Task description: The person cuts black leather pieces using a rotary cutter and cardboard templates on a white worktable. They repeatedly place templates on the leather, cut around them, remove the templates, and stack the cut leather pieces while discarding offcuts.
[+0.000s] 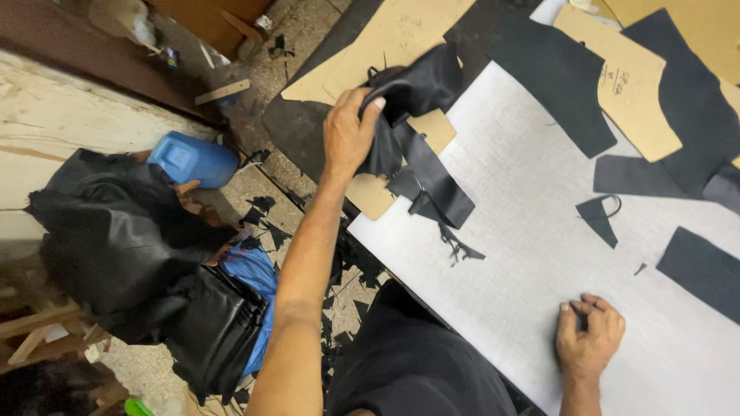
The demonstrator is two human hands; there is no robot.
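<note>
Scraps (266, 212) litter the floor (293, 38) beside my white table (539, 254); my left hand (348, 132) clutches black leather (416, 115), my right hand (590, 335) pinches a tiny scrap.

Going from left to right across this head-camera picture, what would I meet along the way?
Black leather heap → blue container → left hand holding black scraps → small black offcut on the white sheet → tan cardboard pattern → black piece at the right edge. The right hand rests low on the sheet.
</note>
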